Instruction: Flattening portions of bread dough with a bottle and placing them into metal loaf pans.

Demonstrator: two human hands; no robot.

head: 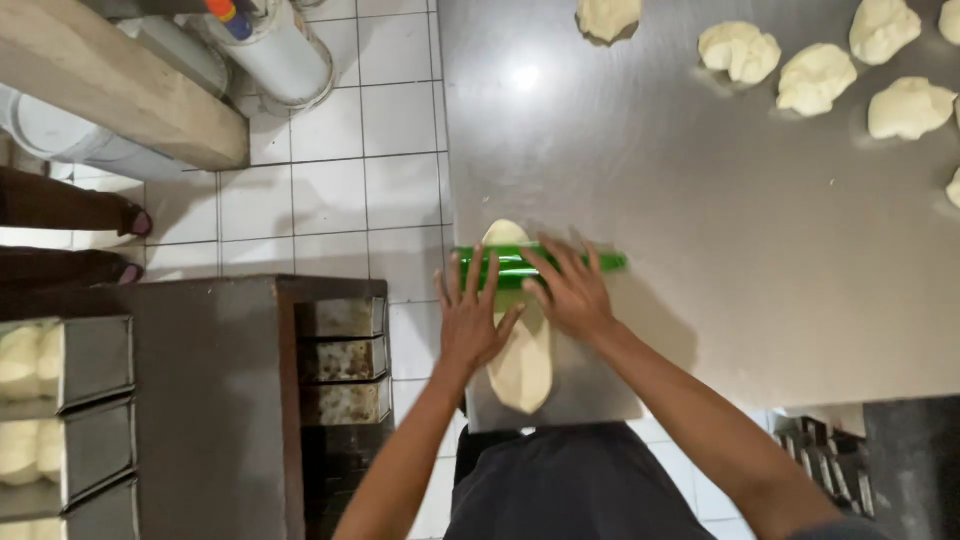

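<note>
dough sheet: long pale oval on the near edge of the steel table, running away from the person; near end rounded and flattened, far tip pokes out past the pin.
left hand: open, fingers spread, palm flat on the left part of the green rolling pin — no grip, just pressing down.
right hand: also open and flat, fingers fanned over the pin's middle-right; wrist low.
rolling pin: green, lying crosswise over the far third of the dough, touching it; right end sticks out past the fingers.
step in hand (judgement): rolling the piece out lengthwise.
doing it well (judgement): keep both palms flat and pressure even — left hand sits nearer the table edge, so the sheet could thin unevenly or creep off that side; keep the pin square to the dough's long axis; ease off at the tip so it doesn't tear.
left of table: white tiled floor, dark rack with loaf tins holding dough.
far side of table: several rough dough lumps, well apart from the hands, untouched.
</note>
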